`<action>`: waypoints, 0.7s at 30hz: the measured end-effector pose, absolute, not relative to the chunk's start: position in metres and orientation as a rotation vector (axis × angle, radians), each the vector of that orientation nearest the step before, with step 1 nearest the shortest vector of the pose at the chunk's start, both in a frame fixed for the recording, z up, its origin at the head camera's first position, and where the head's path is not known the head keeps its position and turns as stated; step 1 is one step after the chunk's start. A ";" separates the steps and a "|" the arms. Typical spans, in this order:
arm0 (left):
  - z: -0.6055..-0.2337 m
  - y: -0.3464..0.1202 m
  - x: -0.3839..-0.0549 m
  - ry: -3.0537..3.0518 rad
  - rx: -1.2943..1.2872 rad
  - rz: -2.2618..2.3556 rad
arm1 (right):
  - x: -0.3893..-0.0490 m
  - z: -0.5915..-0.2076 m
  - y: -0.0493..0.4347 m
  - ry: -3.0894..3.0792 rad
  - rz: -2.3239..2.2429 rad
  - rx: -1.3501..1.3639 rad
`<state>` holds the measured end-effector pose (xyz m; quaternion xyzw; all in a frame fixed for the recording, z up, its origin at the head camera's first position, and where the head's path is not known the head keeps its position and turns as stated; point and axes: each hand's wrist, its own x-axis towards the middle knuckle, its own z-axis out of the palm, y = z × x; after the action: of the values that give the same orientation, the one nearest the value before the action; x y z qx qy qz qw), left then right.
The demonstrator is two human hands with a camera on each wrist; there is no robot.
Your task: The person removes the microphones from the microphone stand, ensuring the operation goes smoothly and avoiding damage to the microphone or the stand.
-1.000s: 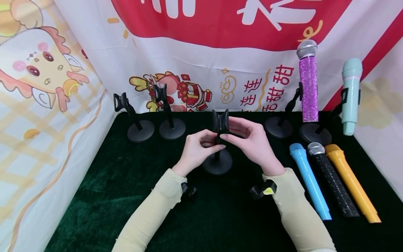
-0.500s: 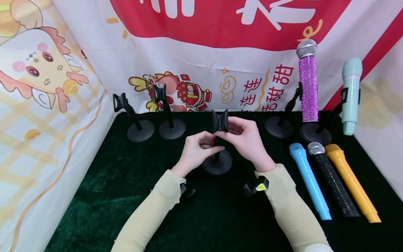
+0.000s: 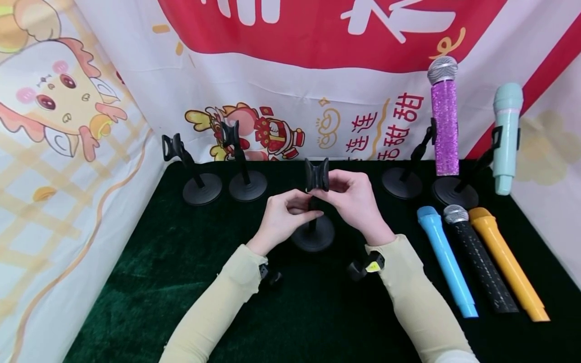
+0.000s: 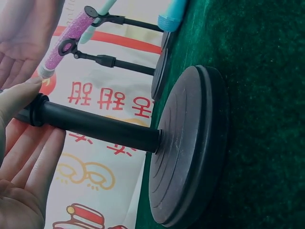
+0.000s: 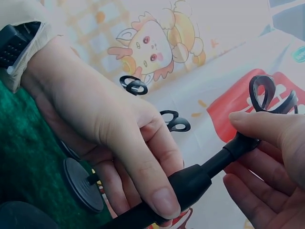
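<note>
A black microphone stand (image 3: 313,234) with a round base rests on the dark green cloth, between both hands. My left hand (image 3: 287,216) grips its pole at the thick collar; in the left wrist view the pole (image 4: 100,125) runs from the fingers down to the ridged base (image 4: 176,152). Higher up, my right hand (image 3: 356,201) pinches the stand just below its clip (image 3: 316,174), thumb in front and fingers behind. The right wrist view shows the clip (image 5: 262,93) above the right thumb, and the left thumb on the collar (image 5: 190,186).
Two bare stands (image 3: 248,185) are at the back left. At the back right, two stands hold a purple glitter microphone (image 3: 445,126) and a mint one (image 3: 507,136). Blue (image 3: 447,262), black (image 3: 481,259) and yellow (image 3: 508,264) microphones lie at the right. A printed curtain (image 3: 281,80) hangs behind.
My right hand has shifted slightly left, its thumb moving in under the clip, and its forearm has swung inward. My left hand keeps its grip on the pole, nearly still.
</note>
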<state>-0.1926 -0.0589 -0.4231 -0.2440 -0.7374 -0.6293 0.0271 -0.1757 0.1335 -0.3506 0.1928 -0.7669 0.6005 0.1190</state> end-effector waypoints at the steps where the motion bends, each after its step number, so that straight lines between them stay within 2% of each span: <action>1: -0.423 -0.059 -0.192 -2.281 -0.753 -1.945 | -0.176 -0.351 0.133 -2.238 1.750 0.558; 21: -0.427 -0.061 -0.195 -2.283 -0.770 -1.963 | -0.181 -0.356 0.136 -2.221 1.807 0.625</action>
<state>-0.1952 -0.0608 -0.4265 -0.2477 -0.7344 -0.6317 0.0168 -0.1812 0.1363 -0.3563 0.2122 -0.7538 0.6130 0.1053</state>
